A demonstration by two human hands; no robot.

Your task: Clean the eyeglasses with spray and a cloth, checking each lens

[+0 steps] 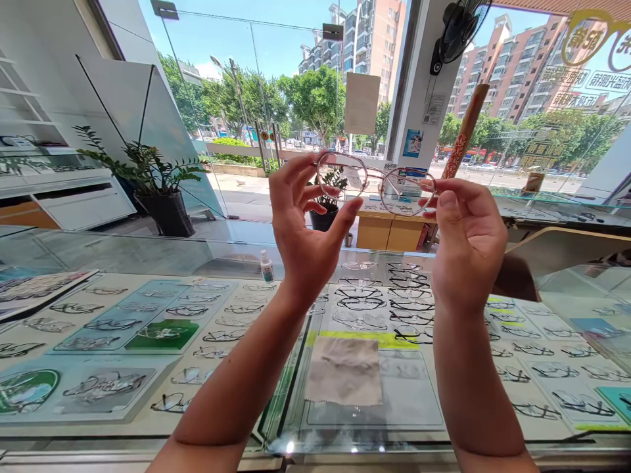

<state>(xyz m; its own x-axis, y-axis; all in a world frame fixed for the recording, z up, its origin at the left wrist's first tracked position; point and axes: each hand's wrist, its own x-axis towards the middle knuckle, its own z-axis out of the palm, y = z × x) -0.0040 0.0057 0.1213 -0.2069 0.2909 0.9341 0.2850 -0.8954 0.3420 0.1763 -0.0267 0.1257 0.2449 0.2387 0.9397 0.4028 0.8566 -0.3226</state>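
Shop interior, daylit through a glass wall [276, 49] at upper centre.
White pillar [418, 98] carries a black fan [461, 29], upper right; potted plant [167, 213] stands at left; wood-fronted cabinet [373, 232] at centre; glass counter [236, 255] spans the lower frame.

My two bare forearms [251, 361] angle upward; my bare left hand [311, 253] curls, thumb [344, 220] apart, while my bare right hand [466, 246] pinches.
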